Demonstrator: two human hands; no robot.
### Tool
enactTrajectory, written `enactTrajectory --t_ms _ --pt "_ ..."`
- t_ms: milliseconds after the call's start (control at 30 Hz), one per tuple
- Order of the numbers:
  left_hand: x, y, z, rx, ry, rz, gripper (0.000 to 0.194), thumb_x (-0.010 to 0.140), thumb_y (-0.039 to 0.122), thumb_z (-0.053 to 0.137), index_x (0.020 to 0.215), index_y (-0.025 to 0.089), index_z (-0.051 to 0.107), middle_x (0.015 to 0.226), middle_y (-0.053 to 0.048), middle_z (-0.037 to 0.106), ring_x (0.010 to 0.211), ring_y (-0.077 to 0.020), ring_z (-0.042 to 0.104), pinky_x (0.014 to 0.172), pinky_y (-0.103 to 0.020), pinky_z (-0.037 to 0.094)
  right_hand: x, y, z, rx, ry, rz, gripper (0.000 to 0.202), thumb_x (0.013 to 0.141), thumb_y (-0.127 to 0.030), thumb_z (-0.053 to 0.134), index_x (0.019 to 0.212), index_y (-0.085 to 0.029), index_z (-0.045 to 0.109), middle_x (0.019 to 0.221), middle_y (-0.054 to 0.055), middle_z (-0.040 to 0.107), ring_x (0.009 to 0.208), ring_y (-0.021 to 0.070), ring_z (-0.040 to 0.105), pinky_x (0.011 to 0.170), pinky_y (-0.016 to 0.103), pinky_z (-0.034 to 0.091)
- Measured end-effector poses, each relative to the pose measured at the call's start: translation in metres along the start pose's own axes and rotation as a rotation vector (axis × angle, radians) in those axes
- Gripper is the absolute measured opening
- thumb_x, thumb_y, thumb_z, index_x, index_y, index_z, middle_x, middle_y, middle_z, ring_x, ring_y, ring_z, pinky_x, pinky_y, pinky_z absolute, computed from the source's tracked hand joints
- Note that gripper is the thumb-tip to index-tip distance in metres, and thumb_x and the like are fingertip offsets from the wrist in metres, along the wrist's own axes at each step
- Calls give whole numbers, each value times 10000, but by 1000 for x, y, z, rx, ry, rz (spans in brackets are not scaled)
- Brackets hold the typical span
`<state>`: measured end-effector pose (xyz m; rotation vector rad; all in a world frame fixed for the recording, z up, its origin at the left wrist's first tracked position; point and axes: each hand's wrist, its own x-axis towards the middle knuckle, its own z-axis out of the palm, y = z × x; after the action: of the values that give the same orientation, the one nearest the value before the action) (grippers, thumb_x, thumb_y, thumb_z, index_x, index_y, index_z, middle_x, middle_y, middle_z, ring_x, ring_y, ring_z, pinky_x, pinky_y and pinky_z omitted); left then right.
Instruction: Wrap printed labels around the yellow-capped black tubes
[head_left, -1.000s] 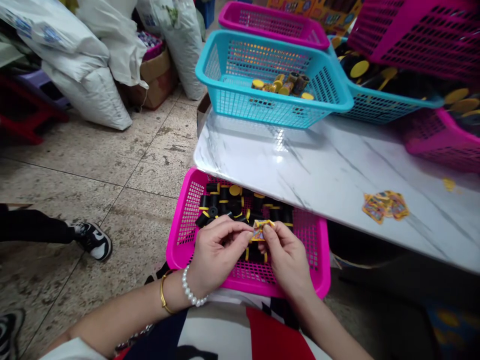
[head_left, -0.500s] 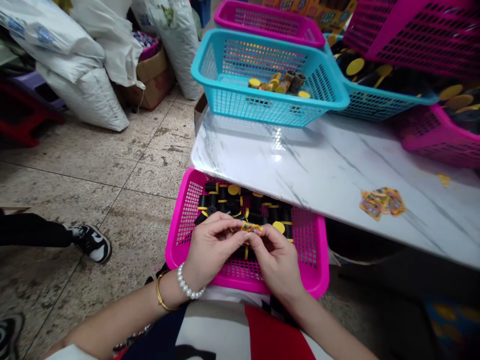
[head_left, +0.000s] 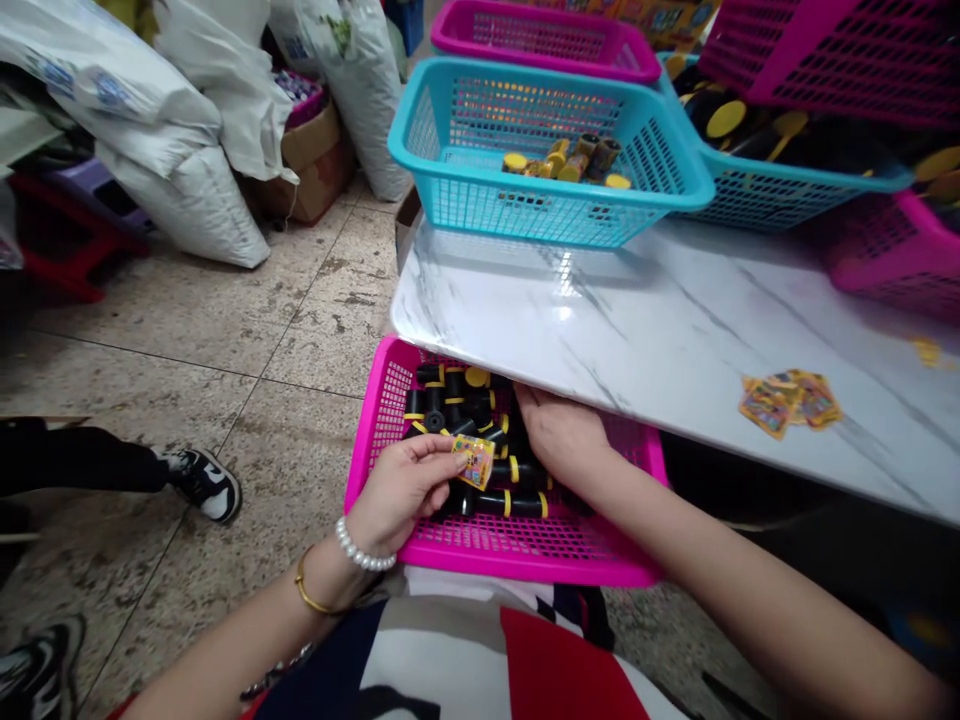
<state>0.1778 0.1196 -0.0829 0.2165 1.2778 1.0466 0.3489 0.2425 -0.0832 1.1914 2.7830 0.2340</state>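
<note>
Yellow, the packet point(head_left: 475, 463) is pinched in the left hand point(head_left: 405, 487), near the right hand point(head_left: 564, 435), whose grip is hidden.

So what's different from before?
The right hand let go of the yellow printed label and moved forward to the pink basket's far side, by the table. The left hand shifted a little left, holding the label alone. The turquoise basket and the tabletop labels stayed put.

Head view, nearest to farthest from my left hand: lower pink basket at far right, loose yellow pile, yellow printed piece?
1. Yellow printed piece: pinched in the left hand.
2. Loose yellow pile: on the table, to the right.
3. Lower pink basket: farther right, beyond the pile.
</note>
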Motion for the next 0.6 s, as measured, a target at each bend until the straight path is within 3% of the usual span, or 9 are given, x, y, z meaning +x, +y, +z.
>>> enactTrajectory --t_ms 167,333,500,600 --pt "9 3 -1 -41 -22 -37 290 670 316 784 779 139 582 475 51 535 317 -12 346 318 -136 126 -13 8 7 181 1 35 332 889 -229 469 1162 -85 592 996 206 693 914 331 661 791 434 538" --pt "18 1 1 -178 -6 -13 297 680 273 773 752 173 503 446 83 482 325 -22 346 317 -134 103 -31 19 8 446 62 46 367 824 -219 556 1178 -123 575 1071 174 660 962 321 638 819 454 535" --pt "17 0 9 -239 -28 -15 302 690 239 766 761 174 479 498 82 491 357 -16 356 321 -121 127 -46 8 -16 1089 136 178 236 833 -261 628 1063 -221 663 1026 76 655 821 197 648 739 341 560" --pt "15 0 14 -239 -66 -31 265 713 235 748 772 170 498 482 82 470 358 -22 361 318 -118 132 -50 -3 -29 1486 94 270 243 818 -284 668 1056 -233 674 1091 61 668 888 190 668 767 322 573"
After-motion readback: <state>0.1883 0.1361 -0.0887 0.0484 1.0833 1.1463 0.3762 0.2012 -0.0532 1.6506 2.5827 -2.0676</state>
